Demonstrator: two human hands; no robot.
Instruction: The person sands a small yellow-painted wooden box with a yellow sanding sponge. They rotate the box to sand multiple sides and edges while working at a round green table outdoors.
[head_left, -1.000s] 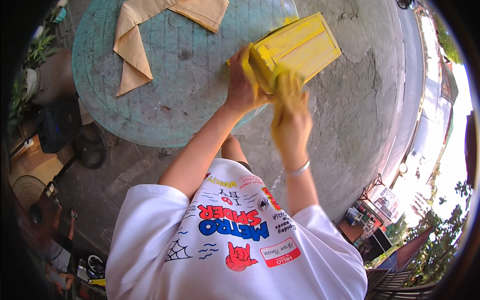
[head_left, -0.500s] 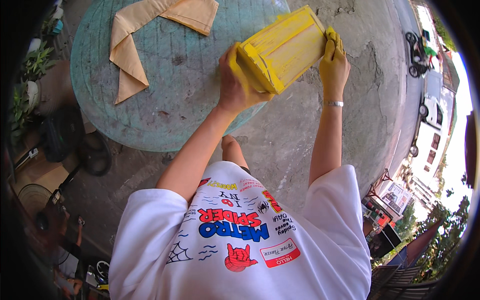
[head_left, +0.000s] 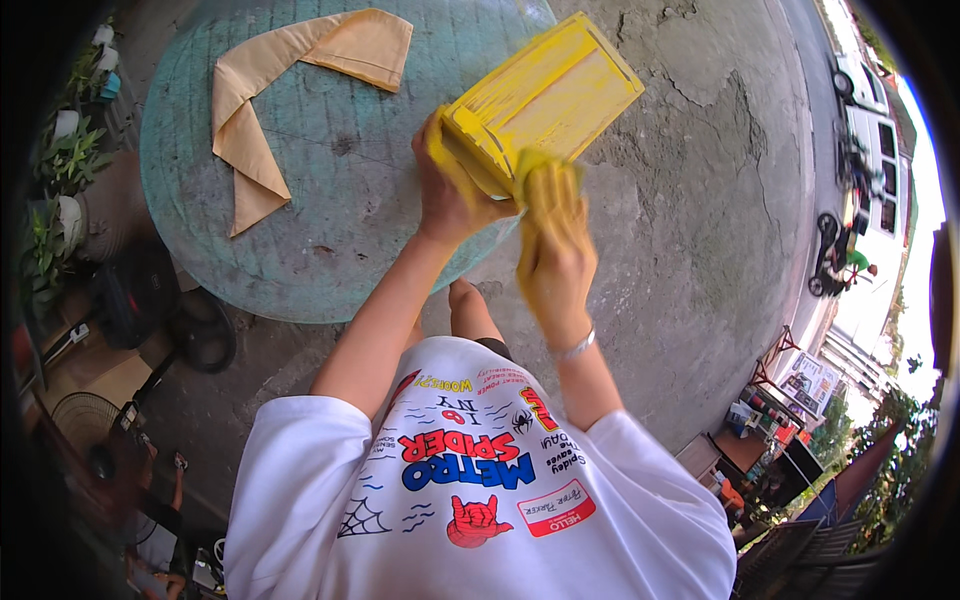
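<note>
White printed shirt (head_left: 480,500) in the foreground, a person bends to paintwork by hand. The right hand (head_left: 555,240), a silver band (head_left: 573,346) at its wrist, is now back at the near, 6 o'clock corner of a yellow box (head_left: 550,95); half a second ago it reached out to the 3 o'clock end, arm extended. Its fingers are curled around a yellow-green pad (head_left: 538,168), though blur hides how firmly that pad meets the surface. The return suggests a back-and-forth pass, with the work now centred on the near end. The left hand (head_left: 455,185) keeps its grasp at the box's 7-to-8 o'clock end, fingers wrapped along the side, apparently bracing it.

The box sits just short of 1 o'clock in the view, tilted and jutting past the rim of a round green bench (head_left: 330,210); whether any weight rests there cannot be told. Its broad face is streaky, bright yellow along the left edge and thinner toward the middle, where paler patches and brownish lines show. Yellow stains both hands.

Farther off, a folded tan cloth (head_left: 240,105) lies on the bench between 10 and 11 o'clock. Past cracked grey ground (head_left: 700,200), a white van (head_left: 885,160) appears near 2 o'clock.
</note>
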